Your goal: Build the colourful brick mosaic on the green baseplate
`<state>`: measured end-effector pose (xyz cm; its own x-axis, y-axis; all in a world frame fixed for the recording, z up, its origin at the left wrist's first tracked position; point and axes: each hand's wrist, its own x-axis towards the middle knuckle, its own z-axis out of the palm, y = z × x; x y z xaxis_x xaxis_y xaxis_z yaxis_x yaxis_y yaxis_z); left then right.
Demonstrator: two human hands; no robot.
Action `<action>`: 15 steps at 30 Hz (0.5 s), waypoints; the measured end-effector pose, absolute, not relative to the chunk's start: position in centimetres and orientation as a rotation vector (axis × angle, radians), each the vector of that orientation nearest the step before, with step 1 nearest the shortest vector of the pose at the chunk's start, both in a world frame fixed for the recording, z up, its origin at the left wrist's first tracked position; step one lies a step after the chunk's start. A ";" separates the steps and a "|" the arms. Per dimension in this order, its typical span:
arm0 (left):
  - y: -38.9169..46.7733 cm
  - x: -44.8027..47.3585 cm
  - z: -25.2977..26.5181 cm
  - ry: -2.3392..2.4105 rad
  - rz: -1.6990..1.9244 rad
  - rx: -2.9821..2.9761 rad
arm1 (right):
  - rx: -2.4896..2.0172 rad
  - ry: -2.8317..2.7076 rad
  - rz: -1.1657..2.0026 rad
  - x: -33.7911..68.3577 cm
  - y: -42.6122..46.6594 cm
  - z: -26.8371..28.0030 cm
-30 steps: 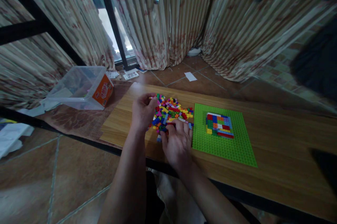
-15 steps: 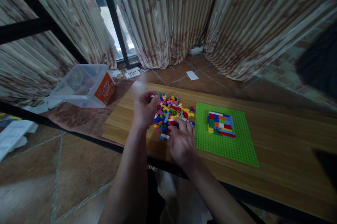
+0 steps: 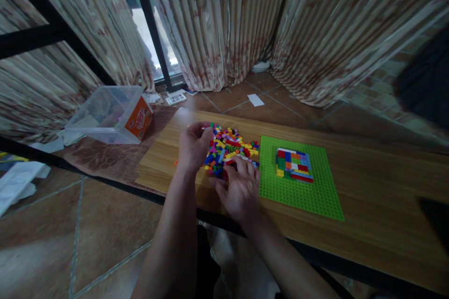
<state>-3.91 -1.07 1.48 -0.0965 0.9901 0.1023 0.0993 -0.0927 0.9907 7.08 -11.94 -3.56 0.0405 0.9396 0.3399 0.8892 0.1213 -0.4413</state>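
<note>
A loose pile of small coloured toy bricks (image 3: 229, 143) is spread over the wooden table. At its left edge is my left hand (image 3: 193, 148), its fingers curled in toward the thumb; what they hold, if anything, is hidden. My right hand (image 3: 242, 190) reaches over the near side of the pile with thumb and fingers apart, the fingertips among the bricks. To the right lies a green baseplate (image 3: 319, 196). On it stands a low, roughly square block of multicoloured bricks (image 3: 293, 164), which neither hand touches.
A clear plastic box (image 3: 101, 123) with an orange label sits left of the wooden table (image 3: 157, 158). A dark object (image 3: 435, 219) lies at the table's right. White paper (image 3: 255, 99) is on the tiled floor beyond, before striped curtains (image 3: 217, 32).
My right thumb has swung out to the left, opening away from the fingers and covering the spot where a white and a grey-blue brick showed. My left hand has hardly moved.
</note>
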 end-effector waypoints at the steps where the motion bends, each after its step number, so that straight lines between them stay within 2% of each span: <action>1: -1.0 -3.9 1.5 1.312 1.309 1.302 | -1.785 -1.827 0.112 6.8 -11.9 -3.5; 8: -1.0 -3.9 1.4 1.338 1.299 1.305 | -1.898 -1.706 0.113 5.3 -11.0 -3.1; 15: -0.9 -4.2 1.4 1.359 1.309 1.332 | -1.808 -1.697 0.090 5.6 -11.0 -3.3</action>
